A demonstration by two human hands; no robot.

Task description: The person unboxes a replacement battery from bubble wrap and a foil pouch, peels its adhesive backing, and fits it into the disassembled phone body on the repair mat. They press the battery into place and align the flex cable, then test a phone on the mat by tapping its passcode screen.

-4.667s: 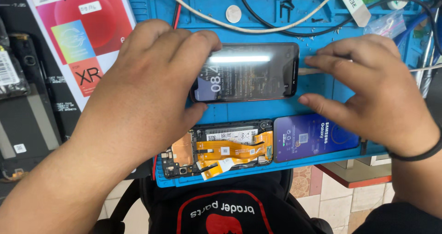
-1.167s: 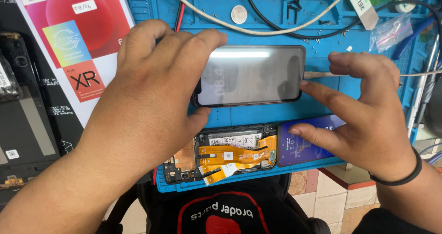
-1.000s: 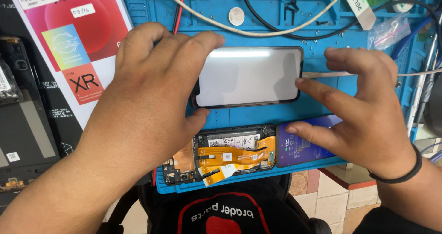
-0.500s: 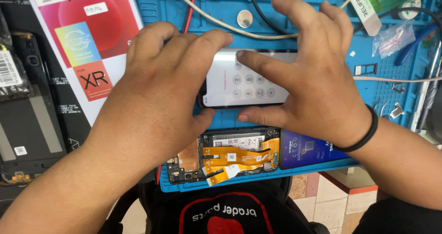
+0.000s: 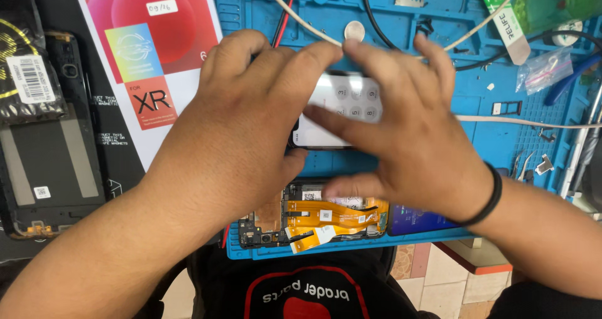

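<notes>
Nearest to the camera, at the front edge of the blue mat [image 5: 501, 137] that covers the surface, lies an opened phone body [image 5: 326, 222] with orange flat cables across its inside; it is not touched by either hand, though the right thumb hangs just above it. Behind it, near the middle of the mat, the lit screen panel [image 5: 342, 106] shows a white keypad. The left hand [image 5: 241, 137] clamps it by the left end, fingers [image 5: 295, 68] curled over the far edge and the thumb under the near edge. The right hand [image 5: 407, 143] is over the panel with the fingers spread apart and flat, blurred, and I cannot tell if they touch the glass. The panel seems thin, light and stiff, with slippery glass, and probably it breaks easily, so I think the safe hold is by the edges, not by pressing on the face. At the left a white box with a red circle [image 5: 150, 55] lies beside dark phone parts [image 5: 50, 143]. Farther away the mat has shallow compartments: one holds a small round coin-like disc [image 5: 354, 30], others hold cables [image 5: 382, 24]. At the far right I see a small clear bag [image 5: 545, 68], a green bottle [image 5: 552, 2] and some small metal pieces [image 5: 542, 165].
</notes>
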